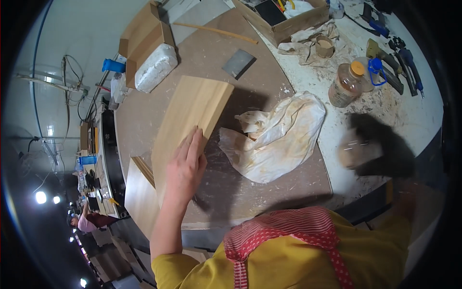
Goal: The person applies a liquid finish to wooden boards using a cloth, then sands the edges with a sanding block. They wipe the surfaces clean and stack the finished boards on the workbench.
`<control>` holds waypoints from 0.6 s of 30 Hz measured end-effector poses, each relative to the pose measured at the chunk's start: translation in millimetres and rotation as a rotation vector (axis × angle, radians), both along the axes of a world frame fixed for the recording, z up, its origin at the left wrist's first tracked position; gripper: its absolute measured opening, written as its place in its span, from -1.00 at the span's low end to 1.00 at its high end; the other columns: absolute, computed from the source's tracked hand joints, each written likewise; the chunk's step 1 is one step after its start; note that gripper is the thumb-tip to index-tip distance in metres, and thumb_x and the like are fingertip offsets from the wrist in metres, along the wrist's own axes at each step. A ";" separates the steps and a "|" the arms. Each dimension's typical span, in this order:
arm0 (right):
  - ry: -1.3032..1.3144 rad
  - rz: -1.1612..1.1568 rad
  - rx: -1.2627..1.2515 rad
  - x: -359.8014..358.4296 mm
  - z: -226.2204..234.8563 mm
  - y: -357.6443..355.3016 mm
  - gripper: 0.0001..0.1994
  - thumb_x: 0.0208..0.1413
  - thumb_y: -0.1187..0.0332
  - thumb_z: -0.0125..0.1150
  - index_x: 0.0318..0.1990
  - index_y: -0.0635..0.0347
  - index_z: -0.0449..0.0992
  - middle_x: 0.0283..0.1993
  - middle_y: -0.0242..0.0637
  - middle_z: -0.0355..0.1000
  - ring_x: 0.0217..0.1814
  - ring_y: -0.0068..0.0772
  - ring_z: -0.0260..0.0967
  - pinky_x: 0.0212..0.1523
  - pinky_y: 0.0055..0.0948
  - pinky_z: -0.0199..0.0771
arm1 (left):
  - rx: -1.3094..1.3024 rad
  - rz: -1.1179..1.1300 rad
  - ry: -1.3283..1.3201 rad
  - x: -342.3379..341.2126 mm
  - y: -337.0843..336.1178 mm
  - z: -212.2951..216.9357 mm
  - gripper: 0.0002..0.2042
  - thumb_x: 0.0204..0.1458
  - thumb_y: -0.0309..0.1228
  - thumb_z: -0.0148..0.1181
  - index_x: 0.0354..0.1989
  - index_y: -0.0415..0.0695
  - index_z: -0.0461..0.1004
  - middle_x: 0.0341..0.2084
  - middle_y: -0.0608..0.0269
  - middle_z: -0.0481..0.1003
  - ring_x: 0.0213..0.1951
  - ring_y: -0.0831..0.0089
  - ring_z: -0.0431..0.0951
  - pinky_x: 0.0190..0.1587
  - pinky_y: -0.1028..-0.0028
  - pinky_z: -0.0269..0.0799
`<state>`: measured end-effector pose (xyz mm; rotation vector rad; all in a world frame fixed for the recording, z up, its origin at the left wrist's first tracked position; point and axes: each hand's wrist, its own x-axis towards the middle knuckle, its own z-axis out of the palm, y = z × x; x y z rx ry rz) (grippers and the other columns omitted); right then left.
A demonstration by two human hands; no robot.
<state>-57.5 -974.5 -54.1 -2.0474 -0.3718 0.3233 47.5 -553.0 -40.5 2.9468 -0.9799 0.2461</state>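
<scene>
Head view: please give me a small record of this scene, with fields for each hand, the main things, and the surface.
left hand: left hand lies flat on the wooden panel, fingers stretched out
right hand: right hand is motion-blurred, holding a pale object, too blurred to name
panel: light wood, tilted, lower end near more boards
cloth: stained white rag crumpled, right of the panel
bottle: plastic bottle with orange cap, upright, behind the rag
surface: brown board on a dusty white bench
</scene>
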 end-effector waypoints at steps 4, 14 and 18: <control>-0.387 0.048 -0.104 6.9 -38.9 104.0 -0.16 -0.18 0.15 0.49 0.28 0.17 0.21 0.08 -0.09 0.41 0.08 -0.12 0.40 0.11 -0.29 0.40 | 0.027 -0.166 -0.028 -28.7 16.3 35.1 -0.34 -0.18 -0.68 0.18 0.22 -0.03 0.31 -0.02 0.02 0.49 -0.16 0.06 0.55 -0.15 0.27 0.52; -0.151 0.047 -0.420 2.8 -111.7 203.9 -0.12 -0.14 0.04 0.39 0.34 0.10 0.11 0.24 -0.06 0.28 0.22 -0.07 0.30 0.15 -0.16 0.30 | 0.006 0.131 0.100 -39.8 70.4 109.8 -0.40 -0.02 -0.73 0.05 0.24 0.04 0.32 0.01 0.03 0.49 -0.11 0.12 0.59 -0.07 0.33 0.52; -0.286 0.005 -0.329 -19.1 -110.5 174.0 -0.04 -0.06 -0.03 0.36 0.40 0.13 -0.05 0.38 0.02 0.09 0.39 -0.06 0.11 0.33 -0.20 0.14 | -0.242 0.014 -0.062 -8.8 83.8 114.8 -0.34 0.01 -0.80 -0.15 0.32 0.00 0.20 0.15 0.03 0.39 0.16 0.19 0.43 0.18 0.32 0.31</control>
